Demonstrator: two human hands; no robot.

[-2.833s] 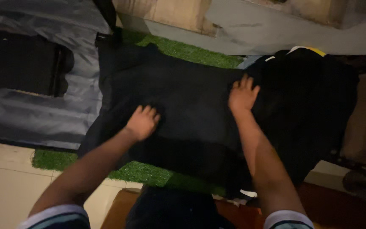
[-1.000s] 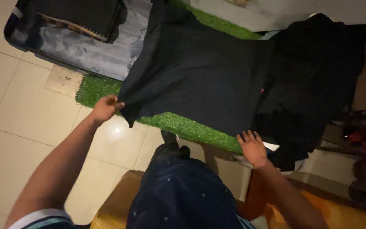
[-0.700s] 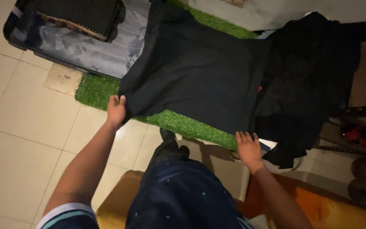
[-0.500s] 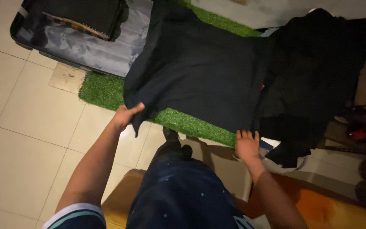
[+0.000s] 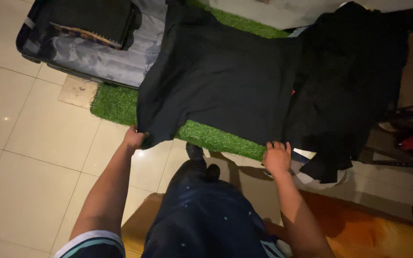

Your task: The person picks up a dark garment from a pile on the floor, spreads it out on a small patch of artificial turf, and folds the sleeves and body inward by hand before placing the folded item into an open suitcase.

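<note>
Left hand: the left hand [image 5: 134, 140] is closed on the near left corner of the black garment [image 5: 221, 81], fingers curled into the cloth, which hangs a little off the edge of the green turf mat [image 5: 113, 102] and over the tiled floor [image 5: 29, 157].

Right hand: the right hand [image 5: 277, 157] grips the garment's near right corner at the near edge of the mat, fingers bent over the hem and thumb side tucked under; the two hands are well apart, one at each near corner.

Garment: it lies spread flat across the mat, its near hem along the mat's near edge, its far end reaching the far edge by the pale wall base [image 5: 264, 12]. Its left part overlaps the edge of the open suitcase.

Mat: a strip of green shows along the near edge between the hands, and a patch at the near left corner.

Suitcase: an open suitcase [image 5: 96, 48] with grey lining lies on the floor at the mat's left side, a dark folded item [image 5: 89, 19] packed in its far part.

Pile: a heap of dark clothes [image 5: 350, 76] sits just right of the garment, touching it, with a bit of white cloth showing beneath it.

Person: dark trousers [image 5: 201, 215] and a shoe [image 5: 194, 152] show below the mat, above an orange-brown seat [image 5: 369, 229].
</note>
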